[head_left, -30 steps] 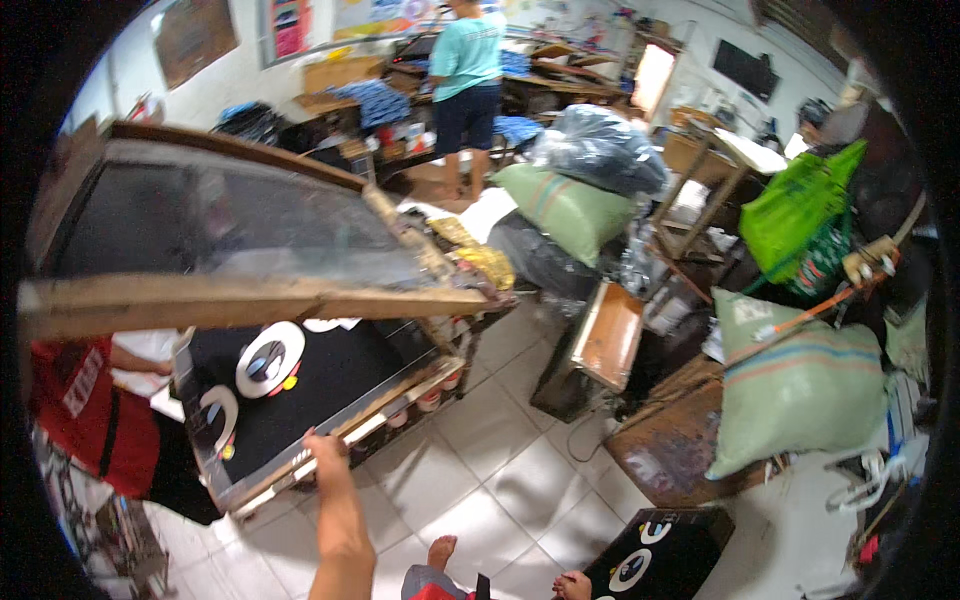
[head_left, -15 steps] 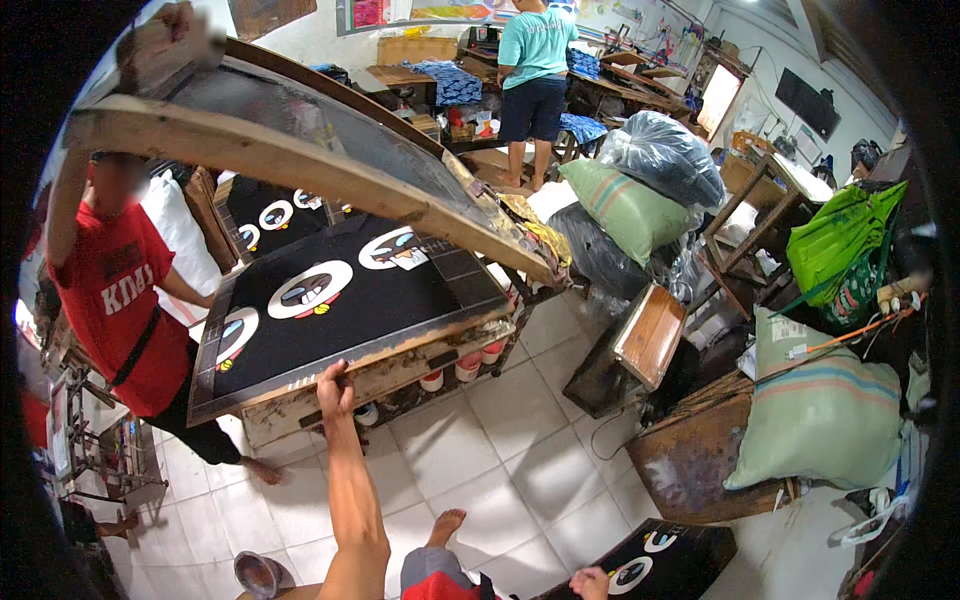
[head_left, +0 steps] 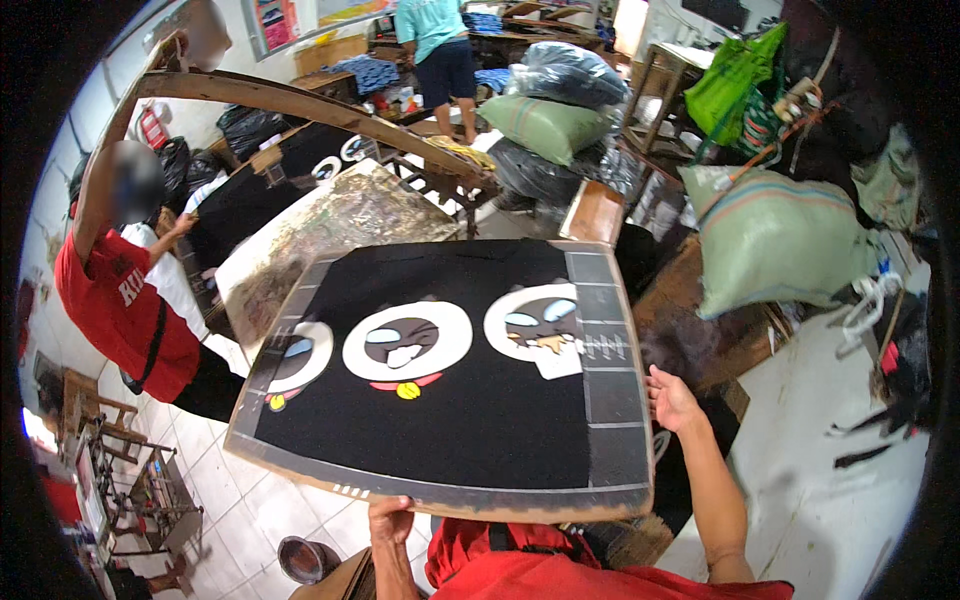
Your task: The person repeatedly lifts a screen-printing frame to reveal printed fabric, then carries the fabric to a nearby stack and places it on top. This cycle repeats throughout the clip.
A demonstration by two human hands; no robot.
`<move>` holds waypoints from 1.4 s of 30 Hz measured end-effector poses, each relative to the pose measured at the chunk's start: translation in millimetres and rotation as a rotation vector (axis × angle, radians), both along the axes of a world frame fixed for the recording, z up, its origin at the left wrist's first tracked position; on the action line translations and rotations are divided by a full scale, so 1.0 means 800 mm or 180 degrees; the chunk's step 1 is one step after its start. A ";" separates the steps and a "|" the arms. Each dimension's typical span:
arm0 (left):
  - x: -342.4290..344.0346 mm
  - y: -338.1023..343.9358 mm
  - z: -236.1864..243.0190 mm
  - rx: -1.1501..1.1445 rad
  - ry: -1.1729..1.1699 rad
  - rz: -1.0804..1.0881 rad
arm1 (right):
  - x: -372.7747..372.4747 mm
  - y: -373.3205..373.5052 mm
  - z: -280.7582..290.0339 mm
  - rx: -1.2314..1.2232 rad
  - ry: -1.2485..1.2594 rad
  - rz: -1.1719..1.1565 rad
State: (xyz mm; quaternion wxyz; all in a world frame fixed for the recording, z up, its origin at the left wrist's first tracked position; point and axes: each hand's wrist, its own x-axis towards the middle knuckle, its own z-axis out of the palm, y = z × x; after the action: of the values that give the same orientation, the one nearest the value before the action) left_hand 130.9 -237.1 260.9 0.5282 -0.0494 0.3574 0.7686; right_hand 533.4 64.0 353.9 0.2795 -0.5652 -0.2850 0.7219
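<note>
A flat board (head_left: 618, 400) carries black cloth (head_left: 450, 440) printed with several white cartoon-face designs and lies tilted in front of my body. My left hand (head_left: 392, 518) grips its near edge, thumb on top and fingers underneath. At the board's right edge is my right hand (head_left: 675, 400), fingertips against the side. Beyond the board, a stained, paint-marked tabletop (head_left: 340, 225) shows. Above it rises a wooden-framed screen (head_left: 310, 108), tilted up, its left end by another person's raised arm.
A person in a red shirt (head_left: 130, 300) stands at the left, by another black printed cloth (head_left: 235, 215). Stuffed green sacks (head_left: 785, 240) and a wooden box (head_left: 595, 212) crowd the right. A bucket (head_left: 305, 558) sits on the tiled floor. Another person (head_left: 437, 60) stands at the back.
The board has come off the stained table toward my body. My right hand has risen from below to its right edge. My view has swung to the right.
</note>
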 end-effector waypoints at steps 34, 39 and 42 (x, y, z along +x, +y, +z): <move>0.093 0.366 0.060 0.0347 -0.1078 -0.2665 | 0.074 -0.170 0.449 0.3677 -0.6368 -0.1628; 0.103 0.389 0.107 0.0523 -0.0875 -0.2772 | 0.118 -0.120 0.485 0.2216 -0.3771 -0.0691; 0.101 0.394 0.129 0.0494 -0.0688 -0.2814 | 0.146 -0.139 0.476 0.2468 -0.3450 -0.0715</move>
State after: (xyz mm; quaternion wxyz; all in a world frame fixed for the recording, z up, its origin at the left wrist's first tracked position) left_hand 211.6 77.9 363.8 0.8417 0.0676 0.2284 0.4845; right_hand 650.4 -47.2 734.4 0.3530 -0.7325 -0.5629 0.1485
